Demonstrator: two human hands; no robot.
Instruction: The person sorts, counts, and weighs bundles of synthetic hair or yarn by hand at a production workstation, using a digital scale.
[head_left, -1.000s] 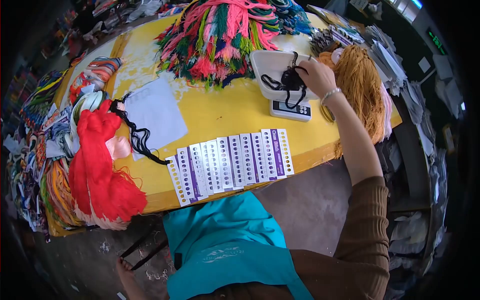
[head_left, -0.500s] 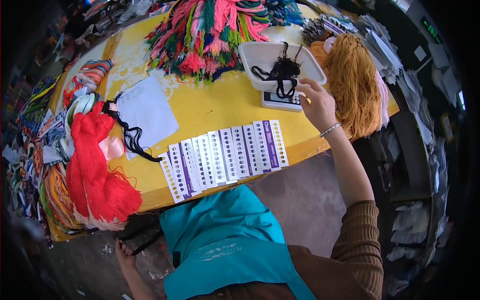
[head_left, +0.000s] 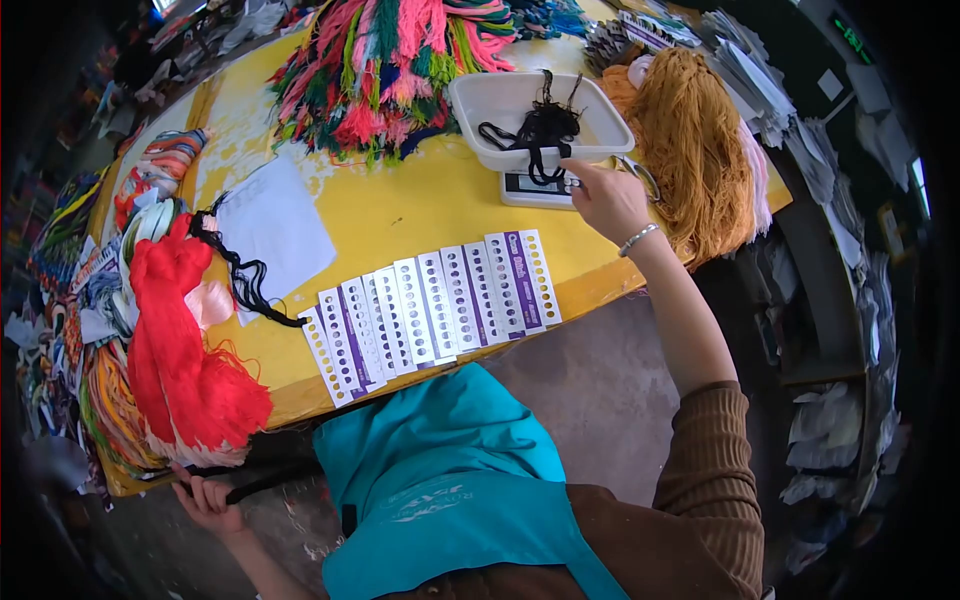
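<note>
My right hand (head_left: 612,203) is at the front edge of a white plastic tub (head_left: 495,150), its index finger pointing at the black thread (head_left: 548,125) that hangs over the rim. The tub rests on a small digital scale (head_left: 537,190). Something metallic, partly hidden, shows behind the hand. Below the table's left front edge, my left hand (head_left: 208,500) has its fingers curled on a black strand (head_left: 270,482). A row of punched white and purple cards (head_left: 430,307) lies along the front edge, with black thread (head_left: 248,280) reaching its left end.
A red thread bundle (head_left: 185,350) hangs over the left front corner beside other coloured skeins. White paper (head_left: 275,225) lies on the yellow table (head_left: 400,205). A multicoloured bundle (head_left: 400,75) is at the back, a golden-brown one (head_left: 695,150) at the right.
My left hand has moved left, toward the table's corner. My right hand has turned, its index finger now nearer the thread over the rim. The whole view has shifted slightly.
</note>
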